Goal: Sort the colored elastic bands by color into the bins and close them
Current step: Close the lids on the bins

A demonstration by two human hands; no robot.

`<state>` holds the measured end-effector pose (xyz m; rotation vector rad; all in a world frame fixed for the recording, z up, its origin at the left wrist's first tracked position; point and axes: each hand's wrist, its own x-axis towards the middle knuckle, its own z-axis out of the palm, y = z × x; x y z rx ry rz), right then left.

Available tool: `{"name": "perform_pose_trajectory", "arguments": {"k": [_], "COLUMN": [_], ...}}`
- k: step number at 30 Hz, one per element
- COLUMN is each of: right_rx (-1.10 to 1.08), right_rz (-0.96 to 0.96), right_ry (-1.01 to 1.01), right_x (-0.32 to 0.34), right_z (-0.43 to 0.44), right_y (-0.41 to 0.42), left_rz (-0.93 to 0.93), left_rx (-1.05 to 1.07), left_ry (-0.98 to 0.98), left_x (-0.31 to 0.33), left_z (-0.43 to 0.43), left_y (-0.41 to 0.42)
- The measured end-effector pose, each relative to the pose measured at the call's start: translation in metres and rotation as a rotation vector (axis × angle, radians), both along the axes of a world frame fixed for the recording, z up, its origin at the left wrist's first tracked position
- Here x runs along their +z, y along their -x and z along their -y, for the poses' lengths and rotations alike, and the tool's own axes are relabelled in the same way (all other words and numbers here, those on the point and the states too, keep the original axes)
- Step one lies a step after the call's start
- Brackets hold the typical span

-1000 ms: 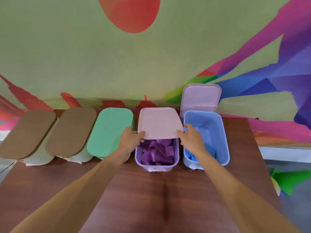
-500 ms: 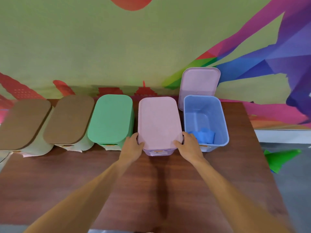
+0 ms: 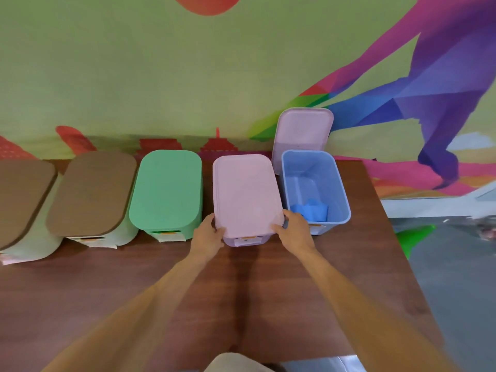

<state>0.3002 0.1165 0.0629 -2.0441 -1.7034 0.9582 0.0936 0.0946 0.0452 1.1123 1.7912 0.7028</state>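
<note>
Both hands (image 3: 252, 234) grip pink lid (image 3: 247, 194); lengthwise front-back

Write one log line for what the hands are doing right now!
left hand + right hand: gripping pink lid on purple bin | blue bin: open

Matt pink plastic lid (image 3: 247, 193); smooth, faintly glossy blue plastic bin (image 3: 315, 183); dark wood-grain table (image 3: 161, 277), satin finish; matt green lid (image 3: 167, 190).
</note>
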Motion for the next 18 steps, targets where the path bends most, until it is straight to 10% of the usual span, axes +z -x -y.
{"name": "perform_pose_trajectory", "arguments": {"k": [18], "right_rx": [-0.092], "right_rz": [-0.106], "right_ry": [0.008], "right_x": [0.002], "right_z": [-0.003], "right_y": [0.0], "left_rz": [-0.011], "left_rx": [-0.067], "left_ry": [0.023], "left_x": [0.004], "left_z": [-0.001], "left_y": [0.006]}}
